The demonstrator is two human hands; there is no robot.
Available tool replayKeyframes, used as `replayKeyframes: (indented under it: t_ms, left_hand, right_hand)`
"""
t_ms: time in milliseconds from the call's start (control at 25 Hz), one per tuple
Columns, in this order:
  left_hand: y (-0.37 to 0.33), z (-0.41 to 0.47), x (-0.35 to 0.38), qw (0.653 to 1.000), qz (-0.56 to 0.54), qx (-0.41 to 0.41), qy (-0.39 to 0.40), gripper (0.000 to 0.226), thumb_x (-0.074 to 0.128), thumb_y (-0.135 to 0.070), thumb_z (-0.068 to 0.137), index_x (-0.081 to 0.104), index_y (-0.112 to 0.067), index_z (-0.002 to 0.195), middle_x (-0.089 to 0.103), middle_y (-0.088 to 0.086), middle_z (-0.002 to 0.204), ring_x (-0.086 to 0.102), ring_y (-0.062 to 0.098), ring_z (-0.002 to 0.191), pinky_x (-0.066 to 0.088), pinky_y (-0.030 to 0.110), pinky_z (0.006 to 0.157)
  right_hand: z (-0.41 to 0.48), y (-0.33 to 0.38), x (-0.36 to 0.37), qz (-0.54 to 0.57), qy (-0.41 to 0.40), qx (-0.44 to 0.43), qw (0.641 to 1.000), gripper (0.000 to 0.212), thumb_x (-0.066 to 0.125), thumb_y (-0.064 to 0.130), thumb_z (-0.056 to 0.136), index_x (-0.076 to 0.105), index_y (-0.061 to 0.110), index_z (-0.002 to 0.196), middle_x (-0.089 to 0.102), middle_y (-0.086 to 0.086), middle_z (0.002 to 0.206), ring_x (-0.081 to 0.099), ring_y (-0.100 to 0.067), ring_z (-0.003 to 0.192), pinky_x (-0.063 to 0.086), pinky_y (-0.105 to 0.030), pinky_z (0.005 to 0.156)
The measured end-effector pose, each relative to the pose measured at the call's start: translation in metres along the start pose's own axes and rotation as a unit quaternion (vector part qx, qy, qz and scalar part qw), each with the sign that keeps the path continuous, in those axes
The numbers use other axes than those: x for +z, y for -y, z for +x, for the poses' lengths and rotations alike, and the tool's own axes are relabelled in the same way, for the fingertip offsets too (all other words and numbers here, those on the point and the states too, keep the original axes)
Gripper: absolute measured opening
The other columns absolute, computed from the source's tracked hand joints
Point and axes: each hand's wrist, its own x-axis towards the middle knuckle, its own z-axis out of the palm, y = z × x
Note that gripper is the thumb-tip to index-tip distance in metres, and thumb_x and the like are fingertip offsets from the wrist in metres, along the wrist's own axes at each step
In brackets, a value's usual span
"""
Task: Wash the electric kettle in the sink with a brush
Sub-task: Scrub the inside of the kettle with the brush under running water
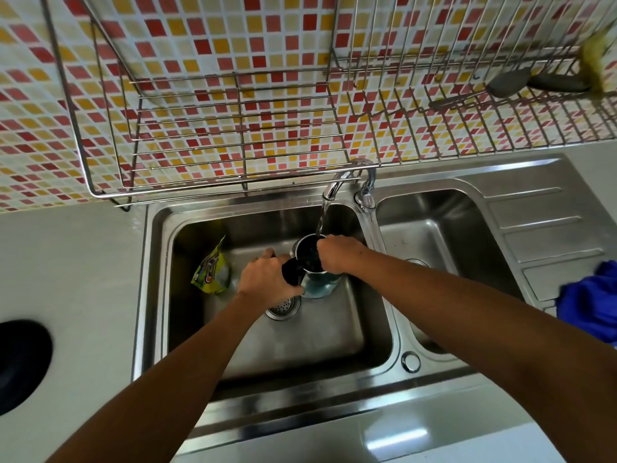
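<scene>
Steel kettle [312,262] under the running tap [337,183], inside the left sink basin [350,329].

Left hand [265,277] closes its grip on the black handle; right hand [335,252] is clenched at the rim, whether on a brush I cannot tell. Beneath the tap, a wet handle could slip, or water could splash the kettle's base.

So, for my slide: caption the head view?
Left hand holds kettle under running tap; right hand at its rim.

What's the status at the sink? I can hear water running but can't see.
Left hand gripping kettle handle. Right hand closed at kettle rim, brush not visible. Tap running into kettle. Yellow pouch in basin, clear of work.
</scene>
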Motion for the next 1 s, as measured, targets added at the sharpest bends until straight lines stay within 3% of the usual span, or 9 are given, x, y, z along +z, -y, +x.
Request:
replayKeyframes:
  t_ms: [80, 200, 440, 560, 600, 680, 800, 920, 1000]
  left_hand:
    - [0.0, 0.0, 0.0, 1.0, -0.005, 0.004, -0.004, 0.069, 0.068, -0.067, 0.067, 0.062, -0.03, 0.125, 0.062, 0.006, 0.115, 0.063, 0.027, 0.106, 0.051, 0.04, 0.089]
    - [0.0, -0.002, -0.002, 1.0, -0.021, -0.005, -0.01, 0.066, 0.069, -0.067, 0.065, 0.064, -0.031, 0.121, 0.06, 0.005, 0.112, 0.065, 0.028, 0.101, 0.053, 0.04, 0.086]
    - [-0.005, -0.004, -0.008, 1.0, -0.005, 0.001, 0.006, 0.066, 0.07, -0.066, 0.068, 0.063, -0.03, 0.123, 0.06, 0.005, 0.114, 0.064, 0.026, 0.103, 0.052, 0.038, 0.085]
    - [-0.008, -0.005, -0.01, 1.0, -0.005, -0.014, 0.011, 0.069, 0.07, -0.067, 0.067, 0.061, -0.031, 0.126, 0.059, 0.005, 0.12, 0.063, 0.029, 0.108, 0.052, 0.04, 0.088]
    - [-0.01, -0.005, -0.011, 1.0, -0.002, -0.015, 0.013, 0.07, 0.07, -0.068, 0.067, 0.061, -0.032, 0.126, 0.059, 0.005, 0.121, 0.062, 0.029, 0.109, 0.052, 0.04, 0.088]
    - [-0.01, -0.006, -0.012, 1.0, 0.005, -0.017, 0.015, 0.07, 0.069, -0.068, 0.068, 0.06, -0.031, 0.127, 0.059, 0.004, 0.122, 0.061, 0.028, 0.111, 0.051, 0.04, 0.089]
    - [-0.01, -0.006, -0.014, 0.999, 0.025, -0.002, 0.021, 0.069, 0.067, -0.068, 0.072, 0.058, -0.03, 0.129, 0.06, 0.004, 0.124, 0.059, 0.027, 0.115, 0.05, 0.04, 0.092]
    - [-0.01, -0.006, -0.017, 0.999, 0.033, 0.004, 0.036, 0.072, 0.066, -0.069, 0.072, 0.057, -0.03, 0.131, 0.059, 0.005, 0.123, 0.059, 0.027, 0.113, 0.05, 0.04, 0.092]
    - [-0.011, -0.006, -0.019, 0.998, 0.046, 0.014, 0.036, 0.073, 0.065, -0.07, 0.073, 0.056, -0.029, 0.133, 0.06, 0.004, 0.124, 0.059, 0.026, 0.114, 0.049, 0.039, 0.094]
  right_hand:
    - [0.008, 0.002, 0.0, 0.101, 0.057, -0.011, 0.993, 0.017, 0.049, 0.009, 0.094, 0.063, -0.001, 0.095, 0.059, -0.013, 0.083, 0.055, -0.023, 0.068, 0.043, -0.035, 0.063]
    - [0.013, 0.008, 0.007, 0.194, -0.012, -0.008, 0.981, 0.022, 0.049, 0.015, 0.097, 0.065, -0.001, 0.097, 0.067, -0.017, 0.095, 0.063, -0.03, 0.082, 0.049, -0.038, 0.074]
    - [-0.009, -0.005, 0.003, -0.031, -0.044, -0.001, 0.999, 0.028, 0.05, 0.013, 0.094, 0.062, 0.008, 0.119, 0.064, -0.014, 0.116, 0.064, -0.032, 0.103, 0.051, -0.04, 0.081]
    - [-0.005, -0.003, 0.002, 0.274, 0.048, 0.069, 0.958, 0.022, 0.046, 0.01, 0.095, 0.06, 0.005, 0.111, 0.06, -0.013, 0.088, 0.06, -0.024, 0.072, 0.047, -0.034, 0.062]
    - [-0.006, 0.0, 0.003, 0.453, 0.077, 0.119, 0.88, 0.017, 0.043, 0.009, 0.095, 0.057, 0.007, 0.103, 0.054, -0.009, 0.074, 0.051, -0.018, 0.053, 0.041, -0.029, 0.049]
    - [-0.011, 0.004, 0.012, 0.741, 0.127, 0.194, 0.63, 0.015, 0.037, 0.009, 0.098, 0.048, 0.009, 0.088, 0.042, -0.004, 0.054, 0.031, -0.007, 0.03, 0.023, -0.017, 0.03]
    - [-0.036, -0.007, 0.019, 0.918, 0.137, 0.172, 0.33, 0.016, 0.036, 0.011, 0.101, 0.044, 0.001, 0.091, 0.038, -0.001, 0.042, 0.027, -0.006, 0.024, 0.018, -0.014, 0.023]
    - [-0.052, -0.025, 0.017, 0.96, 0.105, 0.169, 0.195, 0.028, 0.036, 0.009, 0.1, 0.047, -0.016, 0.106, 0.037, -0.003, 0.044, 0.03, -0.009, 0.026, 0.02, -0.014, 0.025]
    - [-0.043, -0.016, 0.018, 0.971, 0.076, 0.169, 0.153, 0.028, 0.029, 0.006, 0.1, 0.056, 0.011, 0.094, 0.035, -0.003, 0.045, 0.029, -0.01, 0.025, 0.019, -0.013, 0.025]
